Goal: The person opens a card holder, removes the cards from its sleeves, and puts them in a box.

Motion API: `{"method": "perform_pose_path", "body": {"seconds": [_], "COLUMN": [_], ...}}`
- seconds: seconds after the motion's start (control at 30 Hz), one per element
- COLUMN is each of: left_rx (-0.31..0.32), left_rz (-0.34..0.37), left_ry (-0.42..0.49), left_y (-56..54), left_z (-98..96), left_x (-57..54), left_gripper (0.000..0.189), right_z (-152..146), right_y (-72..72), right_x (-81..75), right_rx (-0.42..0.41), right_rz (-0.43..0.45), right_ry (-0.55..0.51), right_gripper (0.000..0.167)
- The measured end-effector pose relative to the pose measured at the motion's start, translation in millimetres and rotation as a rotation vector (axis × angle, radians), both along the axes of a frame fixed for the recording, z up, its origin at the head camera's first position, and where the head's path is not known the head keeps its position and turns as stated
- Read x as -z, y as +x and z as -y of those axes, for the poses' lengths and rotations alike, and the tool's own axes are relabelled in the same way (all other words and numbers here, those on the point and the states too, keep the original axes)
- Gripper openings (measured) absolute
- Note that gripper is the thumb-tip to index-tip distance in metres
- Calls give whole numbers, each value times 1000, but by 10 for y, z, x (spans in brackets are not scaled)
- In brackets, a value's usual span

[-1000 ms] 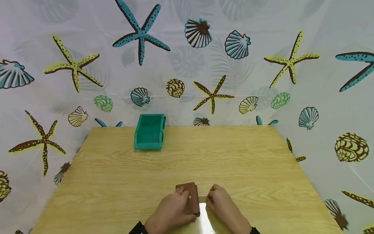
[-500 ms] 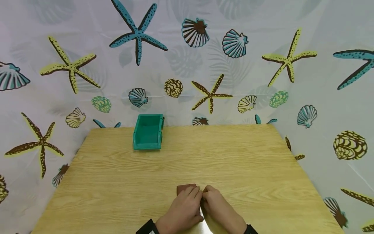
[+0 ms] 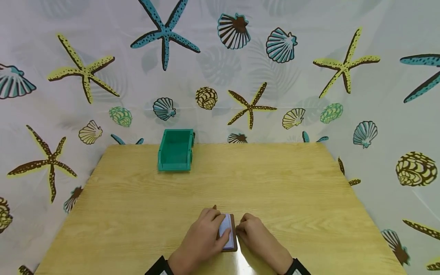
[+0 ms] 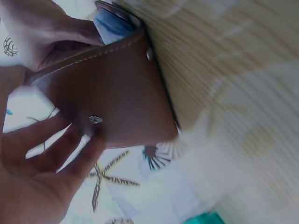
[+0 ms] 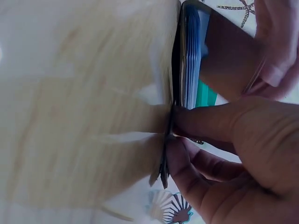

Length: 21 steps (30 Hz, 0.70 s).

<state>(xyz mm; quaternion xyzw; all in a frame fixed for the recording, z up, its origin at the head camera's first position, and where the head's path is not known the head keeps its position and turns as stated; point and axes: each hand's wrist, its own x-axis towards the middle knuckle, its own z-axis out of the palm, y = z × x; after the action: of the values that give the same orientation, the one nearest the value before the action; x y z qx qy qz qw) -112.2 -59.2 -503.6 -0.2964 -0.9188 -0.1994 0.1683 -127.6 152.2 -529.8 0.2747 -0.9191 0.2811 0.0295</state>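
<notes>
A brown leather card wallet [image 3: 235, 236] lies on the table near its front edge, its cover tilted up to the left. Pale bluish plastic sleeves [image 5: 191, 56] show inside. My left hand [image 3: 201, 235] grips the raised cover, with fingers on its outer face; a metal snap [image 4: 95, 119] and white stitching show on the leather [image 4: 121, 88]. Close by on the right, my right hand [image 3: 258, 236] pinches the wallet's narrow strap [image 5: 164, 161] between thumb and fingers. The strap is mostly hidden by that hand in the head view.
A green open-topped plastic bin [image 3: 175, 151] stands at the back left of the wooden table [image 3: 275, 183]. Behind and beside the table hangs a pale cloth [image 3: 220, 72] printed with starfish and shells.
The wallet's cover lay flat with the strap drawn out rightward. My left hand reached over to its right edge, then swung the cover up and left, exposing the sleeves. My right hand moved slightly left.
</notes>
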Motion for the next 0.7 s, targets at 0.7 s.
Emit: {"method": "perform_pose_path", "body": {"seconds": [0.7], "left_rx": [62], "left_rz": [129], "left_ry": [-89], "left_y": [-24], "left_z": [377], "left_x": [247], "left_gripper": [23], "right_z": [-43], "right_y": [8], "right_x": [53], "right_rx": [56], "right_rz": [-11], "right_ry": [-40], "right_gripper": [19]}}
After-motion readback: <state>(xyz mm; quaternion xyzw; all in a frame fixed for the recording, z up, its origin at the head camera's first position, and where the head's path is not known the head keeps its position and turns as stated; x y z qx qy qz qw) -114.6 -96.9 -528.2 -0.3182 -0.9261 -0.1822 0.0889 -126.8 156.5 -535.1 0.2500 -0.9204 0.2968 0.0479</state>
